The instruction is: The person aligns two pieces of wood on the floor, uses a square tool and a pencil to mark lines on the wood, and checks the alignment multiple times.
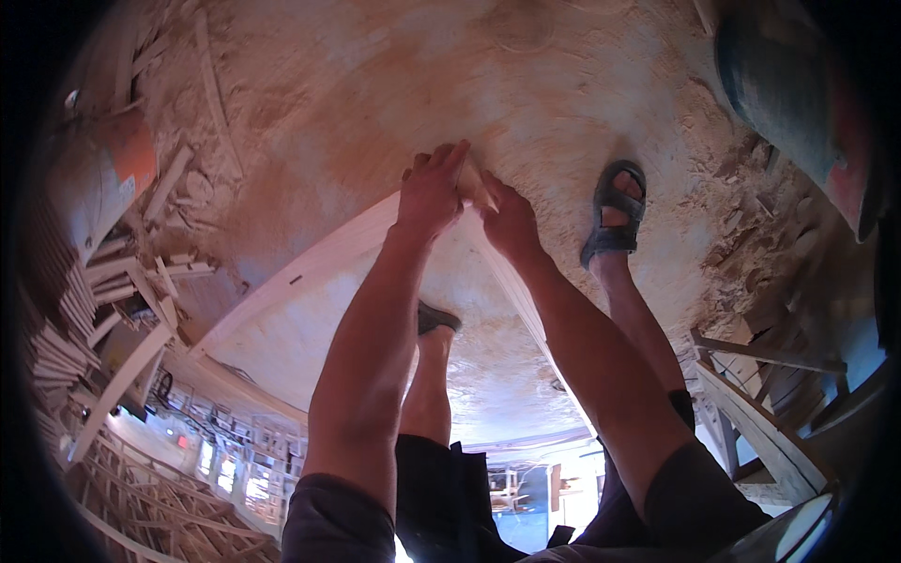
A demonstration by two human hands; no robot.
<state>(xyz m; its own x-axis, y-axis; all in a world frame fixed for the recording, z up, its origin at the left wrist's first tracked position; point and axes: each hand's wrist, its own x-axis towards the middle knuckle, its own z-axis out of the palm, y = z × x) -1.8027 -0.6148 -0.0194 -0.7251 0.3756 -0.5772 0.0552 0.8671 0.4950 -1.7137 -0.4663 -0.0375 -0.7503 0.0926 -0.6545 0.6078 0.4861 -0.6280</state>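
Observation:
Two long pale wooden boards meet in a corner between my hands. The left board slants down toward the lower left and has a small dark slot in its face. Down to the right, partly behind my right forearm, runs the right board. My left hand is closed over the left board's upper end, its fingers lying across the top. At the corner, my right hand grips the right board's upper end. Whether the boards are fixed together cannot be made out.
Sawdust covers the floor, where my sandaled foot stands at the right. Stacked wood strips and loose offcuts lie left. A shavings heap, a dark sack and a wooden frame line the right side.

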